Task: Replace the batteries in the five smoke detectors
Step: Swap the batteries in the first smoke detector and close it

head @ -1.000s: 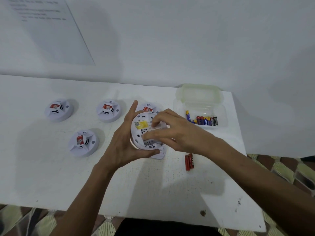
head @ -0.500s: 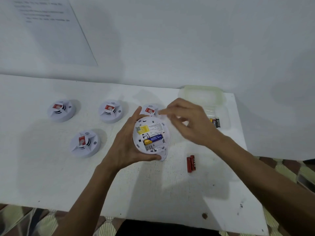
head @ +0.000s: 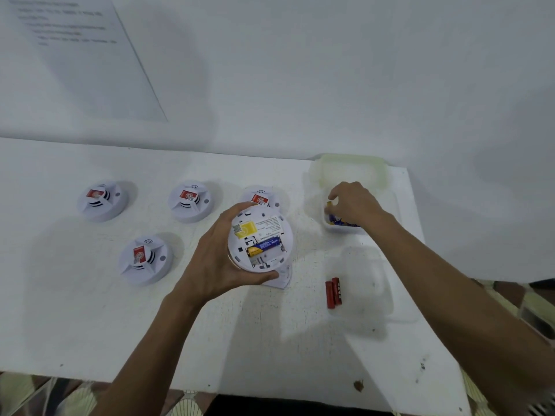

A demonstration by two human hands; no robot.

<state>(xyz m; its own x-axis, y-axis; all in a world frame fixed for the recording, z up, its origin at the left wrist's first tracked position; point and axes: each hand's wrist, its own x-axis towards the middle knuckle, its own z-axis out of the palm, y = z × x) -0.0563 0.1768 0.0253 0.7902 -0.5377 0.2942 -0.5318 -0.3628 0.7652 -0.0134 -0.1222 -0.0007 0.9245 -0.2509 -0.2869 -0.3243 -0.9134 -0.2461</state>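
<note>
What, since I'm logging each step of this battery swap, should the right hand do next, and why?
The right hand should probably lift the fresh battery it pinches out of the container and carry it to the smoke detector the left hand holds: one blue battery sits in its compartment, and the slot beside it looks empty.

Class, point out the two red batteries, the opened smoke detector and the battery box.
red batteries (head: pixel 334 294), head view, pair's middle
opened smoke detector (head: pixel 271 225), head view, its back label
battery box (head: pixel 339 229), head view, its near wall
</note>
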